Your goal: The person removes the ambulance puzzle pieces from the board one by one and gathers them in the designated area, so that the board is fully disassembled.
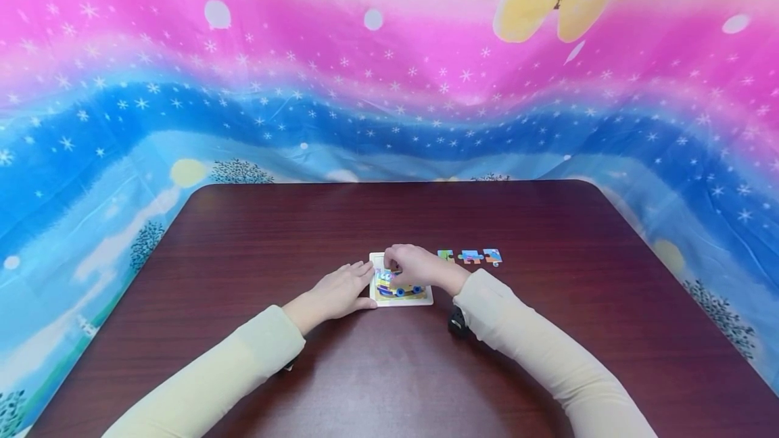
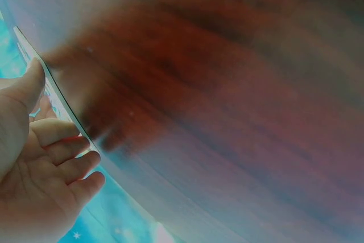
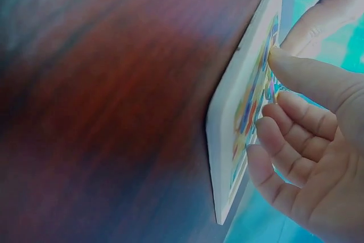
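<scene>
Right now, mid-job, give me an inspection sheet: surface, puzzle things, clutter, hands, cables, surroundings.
Surface: dark reddish-brown table, wood-grained.
Job's things: white-rimmed puzzle tray, picture partly hidden by the right hand; three loose pieces lie to its right.
Clutter: nothing seen.
Left hand: fingers extended, touching the tray's left edge.
Right hand: fingers bent over the tray; whether it pinches a piece is unclear.
Cables: nothing seen.
Surroundings: pink-and-blue snowflake cloth behind and beside the table.

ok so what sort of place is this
Likely an indoor spot set up for filming or play: a dark wood-grain table, a colourful snowflake-printed backdrop around its far side, and a small puzzle board with loose pieces nearby.
</scene>
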`<state>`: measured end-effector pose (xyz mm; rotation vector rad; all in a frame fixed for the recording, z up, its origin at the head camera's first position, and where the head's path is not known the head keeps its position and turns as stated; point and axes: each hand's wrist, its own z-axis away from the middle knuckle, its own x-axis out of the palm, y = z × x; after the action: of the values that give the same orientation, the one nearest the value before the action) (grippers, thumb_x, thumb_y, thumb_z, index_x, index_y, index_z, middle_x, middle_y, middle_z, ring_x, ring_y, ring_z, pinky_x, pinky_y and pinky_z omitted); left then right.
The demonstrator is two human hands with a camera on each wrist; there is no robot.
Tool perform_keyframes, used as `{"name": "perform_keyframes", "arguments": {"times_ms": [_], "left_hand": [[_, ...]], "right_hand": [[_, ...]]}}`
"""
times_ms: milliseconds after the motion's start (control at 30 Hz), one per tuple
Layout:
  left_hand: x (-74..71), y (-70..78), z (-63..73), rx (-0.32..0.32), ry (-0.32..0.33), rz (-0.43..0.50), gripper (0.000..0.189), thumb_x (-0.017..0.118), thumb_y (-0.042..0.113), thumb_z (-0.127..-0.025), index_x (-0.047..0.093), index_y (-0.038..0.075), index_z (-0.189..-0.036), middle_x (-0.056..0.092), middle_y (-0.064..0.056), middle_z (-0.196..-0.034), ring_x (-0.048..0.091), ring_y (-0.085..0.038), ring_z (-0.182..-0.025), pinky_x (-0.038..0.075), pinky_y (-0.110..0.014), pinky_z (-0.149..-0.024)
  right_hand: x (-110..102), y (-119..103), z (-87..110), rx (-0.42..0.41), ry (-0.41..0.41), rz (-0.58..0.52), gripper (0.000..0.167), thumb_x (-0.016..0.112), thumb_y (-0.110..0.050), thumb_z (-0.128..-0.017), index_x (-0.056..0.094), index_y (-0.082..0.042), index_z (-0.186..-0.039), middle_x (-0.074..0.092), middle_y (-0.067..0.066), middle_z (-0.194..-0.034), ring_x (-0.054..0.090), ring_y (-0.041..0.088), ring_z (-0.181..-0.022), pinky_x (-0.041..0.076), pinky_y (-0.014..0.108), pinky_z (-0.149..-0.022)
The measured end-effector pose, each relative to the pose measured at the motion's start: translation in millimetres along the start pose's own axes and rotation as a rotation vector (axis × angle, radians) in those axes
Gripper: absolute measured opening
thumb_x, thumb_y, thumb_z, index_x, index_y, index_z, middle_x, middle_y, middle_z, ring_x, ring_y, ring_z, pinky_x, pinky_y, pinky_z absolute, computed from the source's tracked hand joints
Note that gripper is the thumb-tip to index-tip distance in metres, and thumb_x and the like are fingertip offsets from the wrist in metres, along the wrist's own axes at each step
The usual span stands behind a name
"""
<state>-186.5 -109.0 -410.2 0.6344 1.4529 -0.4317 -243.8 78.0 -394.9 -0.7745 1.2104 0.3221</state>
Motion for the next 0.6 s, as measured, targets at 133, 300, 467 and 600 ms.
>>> {"name": "perform_keyframes", "arguments": {"times_ms": [133, 300, 467, 600], "left_hand": [[0.1, -0.1, -0.4, -0.001, -0.003, -0.004, 0.065, 0.062, 0.038, -0.086, 0.047, -0.009, -0.128, 0.044, -0.022, -0.134, 0.040, -0.035, -0.124, 0.033, -0.044, -0.101], [0.3, 0.1, -0.2, 0.004, -0.003, -0.001, 0.065, 0.063, 0.038, -0.086, 0.047, -0.009, -0.128, 0.045, -0.022, -0.133, 0.040, -0.035, -0.124, 0.033, -0.045, -0.101], [-0.2, 0.2, -0.5, 0.000, -0.010, 0.003, 0.065, 0.062, 0.038, -0.086, 0.047, -0.009, -0.128, 0.044, -0.022, -0.134, 0.040, -0.035, -0.124, 0.033, -0.044, -0.101], [-0.5, 0.4, -0.8, -0.004, -0.013, 0.007, 0.066, 0.062, 0.039, -0.086, 0.047, -0.009, -0.129, 0.044, -0.022, -0.135, 0.039, -0.035, -0.125, 0.032, -0.044, -0.101]], "right_hand": [[-0.5, 0.6, 0.9, -0.020, 0.021, -0.027, 0.024, 0.075, -0.013, -0.077, 0.055, -0.010, -0.090, 0.052, -0.001, -0.083, 0.046, 0.012, -0.072, 0.042, 0.026, -0.064], [0.2, 3.4, 0.8, -0.050, 0.039, -0.042, 0.021, 0.073, -0.008, -0.077, 0.055, -0.010, -0.088, 0.054, 0.000, -0.082, 0.047, 0.012, -0.070, 0.042, 0.026, -0.063], [0.9, 6.2, -0.1, -0.081, 0.056, -0.036, 0.018, 0.071, -0.006, -0.078, 0.056, -0.010, -0.087, 0.055, -0.001, -0.081, 0.047, 0.012, -0.069, 0.042, 0.026, -0.064], [1.2, 7.4, -0.3, -0.098, 0.067, -0.036, 0.015, 0.069, -0.005, -0.079, 0.057, -0.010, -0.086, 0.055, -0.002, -0.079, 0.047, 0.011, -0.068, 0.042, 0.025, -0.063]]}}
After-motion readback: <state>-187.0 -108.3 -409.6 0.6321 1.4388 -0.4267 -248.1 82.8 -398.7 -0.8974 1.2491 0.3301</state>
